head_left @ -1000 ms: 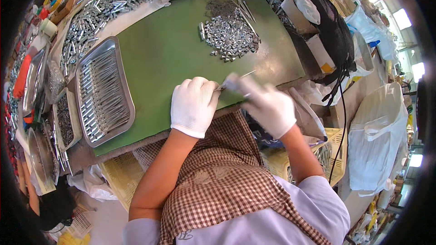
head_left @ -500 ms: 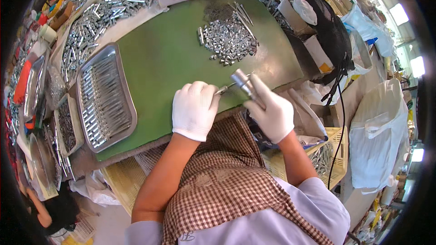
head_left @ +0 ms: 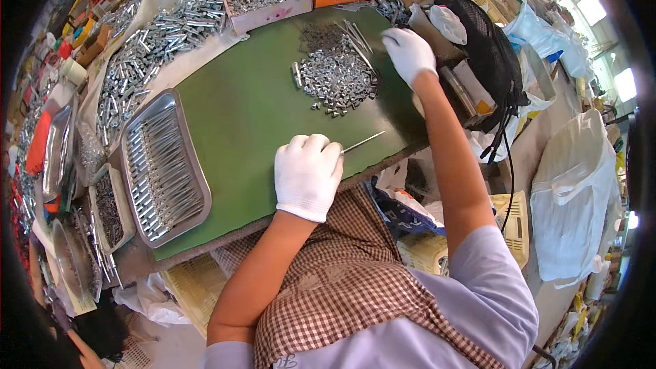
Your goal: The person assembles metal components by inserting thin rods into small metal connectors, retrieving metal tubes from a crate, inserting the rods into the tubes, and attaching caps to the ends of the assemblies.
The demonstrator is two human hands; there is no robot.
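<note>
A narrow bin of small dark bits sits just beside a steel tray, I'd guess to keep both within easy reach. In that tray the metal rods lie side by side, thick ends to the left and thin ends to the right, probably so they don't tangle. Behind it a heap of metal tubes spreads loose, while the pink box holds its small pieces in, which likely stops them rolling onto the green surface.

The gloved left hand is closed low over the near edge, holding a thin rod; its bare end pokes out to the right over the surface, perhaps to leave it free to work on. Beyond, a pile of small metal parts seems placed centrally for either hand, with a few loose rods at its far side. The gloved right hand is stretched out past the pile, fingers narrow together; from here I can't tell whether it grips anything
</note>
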